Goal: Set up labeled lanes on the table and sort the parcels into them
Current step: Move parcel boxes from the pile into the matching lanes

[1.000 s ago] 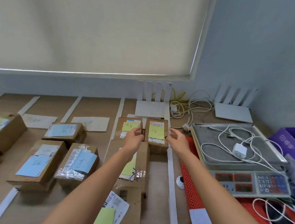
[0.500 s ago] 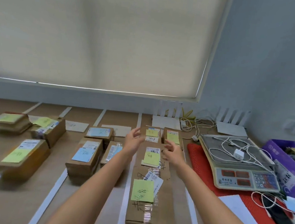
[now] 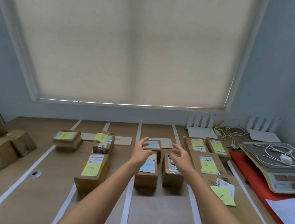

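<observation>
Three brown cardboard parcels with pale blue labels sit in the lane straight ahead: a small flat one at the far end, a longer box nearer, and a narrow box wrapped in clear film just beside that. Both bare hands hang in the air above this group. The left hand has its fingers spread and loosely bent, holding nothing; the right hand is the same, fingers apart and empty. Whether either fingertip touches the small flat parcel, I cannot tell.

Strips of white tape run across the light wooden table, dividing it into lanes. Beige paper lane cards lie at the far ends.

In the lane to the right, brown boxes with yellow sticky notes stand in a row, the nearest a long carton partly under the right forearm. To the left, three more brown boxes with yellow notes sit apart from one another. Plain brown boxes crowd the far left edge.

On the right, a grey digital weighing scale rests on a red mat, white cables coiled on its pan. Two white routers stand by the wall under the cream roller blind.
</observation>
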### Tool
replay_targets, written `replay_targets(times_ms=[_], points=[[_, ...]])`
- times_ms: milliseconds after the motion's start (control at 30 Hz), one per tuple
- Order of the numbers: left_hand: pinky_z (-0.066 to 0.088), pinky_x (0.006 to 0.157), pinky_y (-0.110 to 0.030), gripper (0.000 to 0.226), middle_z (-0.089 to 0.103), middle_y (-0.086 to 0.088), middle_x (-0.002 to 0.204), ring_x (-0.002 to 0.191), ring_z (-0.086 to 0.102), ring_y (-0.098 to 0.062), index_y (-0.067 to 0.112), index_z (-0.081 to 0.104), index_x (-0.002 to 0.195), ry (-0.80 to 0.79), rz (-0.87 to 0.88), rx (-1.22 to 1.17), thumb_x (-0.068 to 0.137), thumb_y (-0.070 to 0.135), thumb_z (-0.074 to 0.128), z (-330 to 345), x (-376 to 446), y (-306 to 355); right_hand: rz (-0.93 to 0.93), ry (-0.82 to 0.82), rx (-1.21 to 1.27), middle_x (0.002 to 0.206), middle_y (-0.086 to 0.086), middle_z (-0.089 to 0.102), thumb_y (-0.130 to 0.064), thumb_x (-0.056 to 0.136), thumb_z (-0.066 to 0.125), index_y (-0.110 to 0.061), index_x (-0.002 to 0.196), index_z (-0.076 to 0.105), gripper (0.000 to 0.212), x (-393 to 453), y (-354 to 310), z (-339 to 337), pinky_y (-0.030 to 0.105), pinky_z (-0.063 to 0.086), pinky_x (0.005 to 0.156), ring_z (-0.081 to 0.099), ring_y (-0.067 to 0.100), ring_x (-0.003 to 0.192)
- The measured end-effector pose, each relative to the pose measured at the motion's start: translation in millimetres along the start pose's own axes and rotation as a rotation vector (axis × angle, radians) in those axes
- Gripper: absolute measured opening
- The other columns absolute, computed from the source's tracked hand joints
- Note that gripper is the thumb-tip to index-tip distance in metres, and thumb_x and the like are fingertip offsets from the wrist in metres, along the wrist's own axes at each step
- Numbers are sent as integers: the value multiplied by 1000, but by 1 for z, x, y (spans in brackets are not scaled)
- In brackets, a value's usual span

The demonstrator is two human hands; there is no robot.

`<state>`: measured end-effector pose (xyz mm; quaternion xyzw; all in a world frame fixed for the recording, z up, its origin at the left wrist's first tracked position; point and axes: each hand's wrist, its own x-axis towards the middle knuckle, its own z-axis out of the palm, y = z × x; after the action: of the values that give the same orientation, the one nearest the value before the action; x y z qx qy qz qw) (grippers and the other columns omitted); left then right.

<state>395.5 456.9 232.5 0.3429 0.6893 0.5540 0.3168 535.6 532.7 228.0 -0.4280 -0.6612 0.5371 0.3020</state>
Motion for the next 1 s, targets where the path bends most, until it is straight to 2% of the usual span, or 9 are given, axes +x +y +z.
replay_targets(times_ms=[67, 133, 233, 300, 467, 600, 767, 867, 1000], points=[[43, 88, -26, 62, 45, -6, 140, 123, 46, -19, 22, 36, 142, -10, 15, -2, 88, 0, 56, -19, -1, 0, -9, -2, 14, 132, 6, 49, -2, 90, 50, -18, 141, 38, 54, -4, -8, 21, 16, 50, 66, 54, 9, 96], [43, 85, -23, 62, 46, -5, 140, 128, 44, -21, 22, 35, 142, -6, 45, 10, 88, 4, 58, -39, -2, 1, -10, -3, 17, 127, 3, 51, -3, 91, 50, -18, 140, 38, 53, -3, -16, 41, 13, 48, 53, 55, 4, 84], [45, 80, -17, 61, 45, -5, 140, 129, 43, -21, 22, 35, 143, 3, 91, 12, 89, 3, 56, -75, -4, -5, -36, -5, 0, 134, 8, 48, -5, 91, 51, -18, 141, 37, 53, 0, -26, 77, 26, 53, 76, 55, 15, 100], [45, 91, -26, 61, 44, -6, 141, 130, 42, -22, 21, 34, 143, 4, 109, 31, 89, 3, 56, -103, -6, -12, -51, -5, 12, 133, 10, 49, -5, 91, 51, -18, 140, 38, 52, 1, -31, 107, 33, 51, 86, 53, 17, 103], [48, 96, -31, 59, 45, -6, 139, 124, 46, -20, 22, 36, 141, 27, 80, 1, 89, 1, 55, -198, 5, -53, -65, -62, 17, 134, 12, 48, -4, 91, 50, -15, 140, 39, 51, 1, -42, 214, 35, 49, 90, 51, 25, 117], [47, 73, -13, 60, 45, -6, 138, 115, 46, -13, 21, 35, 141, 7, 59, -43, 89, 3, 56, -306, 20, -89, -60, -101, 42, 131, 10, 49, -5, 92, 52, -16, 139, 39, 50, 2, -54, 333, 25, 52, 78, 55, 17, 105], [46, 94, -28, 61, 50, -6, 135, 122, 49, -19, 21, 37, 141, -15, 22, -14, 87, -3, 52, -462, 44, -125, -14, -58, 117, 130, 12, 50, 1, 90, 50, -13, 138, 41, 50, -1, -84, 498, 37, 50, 91, 54, 21, 109], [46, 84, -16, 60, 54, -6, 127, 109, 53, -15, 15, 39, 140, -28, -14, -5, 85, -7, 50, -545, 47, -143, 41, -79, 149, 125, 11, 51, 4, 90, 47, -11, 136, 43, 49, -14, -98, 590, 41, 49, 90, 53, 12, 95], [42, 93, -27, 59, 51, -5, 133, 115, 49, -15, 18, 38, 141, 11, -68, 20, 88, -3, 52, -634, 59, -165, 68, -119, 126, 128, 12, 51, 4, 89, 49, -12, 135, 44, 50, -24, -107, 678, 39, 50, 90, 52, 18, 106]])
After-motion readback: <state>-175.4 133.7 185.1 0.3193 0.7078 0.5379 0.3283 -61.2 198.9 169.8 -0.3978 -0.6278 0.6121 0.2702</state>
